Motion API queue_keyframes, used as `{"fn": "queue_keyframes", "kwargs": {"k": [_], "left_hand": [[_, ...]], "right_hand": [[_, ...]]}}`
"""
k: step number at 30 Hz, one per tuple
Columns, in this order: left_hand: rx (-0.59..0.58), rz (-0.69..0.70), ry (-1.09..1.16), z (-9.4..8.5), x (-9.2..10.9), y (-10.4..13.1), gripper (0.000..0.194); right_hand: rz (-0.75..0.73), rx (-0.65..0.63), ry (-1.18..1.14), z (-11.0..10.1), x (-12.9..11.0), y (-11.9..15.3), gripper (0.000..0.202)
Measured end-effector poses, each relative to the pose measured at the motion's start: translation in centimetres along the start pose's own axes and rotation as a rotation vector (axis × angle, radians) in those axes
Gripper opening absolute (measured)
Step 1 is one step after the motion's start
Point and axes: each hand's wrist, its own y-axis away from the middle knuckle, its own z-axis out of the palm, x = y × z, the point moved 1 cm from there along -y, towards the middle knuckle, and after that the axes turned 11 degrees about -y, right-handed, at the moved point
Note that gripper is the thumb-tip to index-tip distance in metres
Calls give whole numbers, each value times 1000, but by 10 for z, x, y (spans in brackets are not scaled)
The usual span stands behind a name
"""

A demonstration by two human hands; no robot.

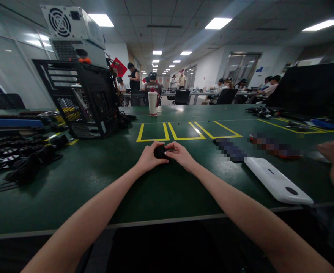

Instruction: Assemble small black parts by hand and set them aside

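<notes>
A small round black object (pixel 159 152) is at the middle of the green table (pixel 184 201), just in front of the yellow taped outlines. My left hand (pixel 151 156) curves around its left side, thumb and fingers closed on it. From the right, my right hand (pixel 180 154) pinches at its edge with thumb and fingertips. Something thin and dark shows between the right fingers, too small to make out. The underside of the round object is hidden.
An open black computer case (pixel 84 98) with power supplies (pixel 73 32) on top stands left, beside piled dark parts (pixel 16 151). Behind the outlines is a white cup (pixel 153 103). To the right lie a white device (pixel 278 180), blurred-out items and another person's hand (pixel 333 151).
</notes>
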Motion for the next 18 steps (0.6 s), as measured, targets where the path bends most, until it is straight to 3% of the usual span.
{"fn": "queue_keyframes", "kwargs": {"k": [4, 14, 18], "left_hand": [[-7, -5, -2, -2, 2, 1, 62], [-32, -20, 22, -4, 3, 2, 62], [-23, -22, 9, -4, 4, 2, 62]], "right_hand": [[51, -18, -39, 0, -1, 0, 35], [5, 4, 52, 1, -4, 1, 20], [27, 5, -24, 0, -1, 0, 29]]}}
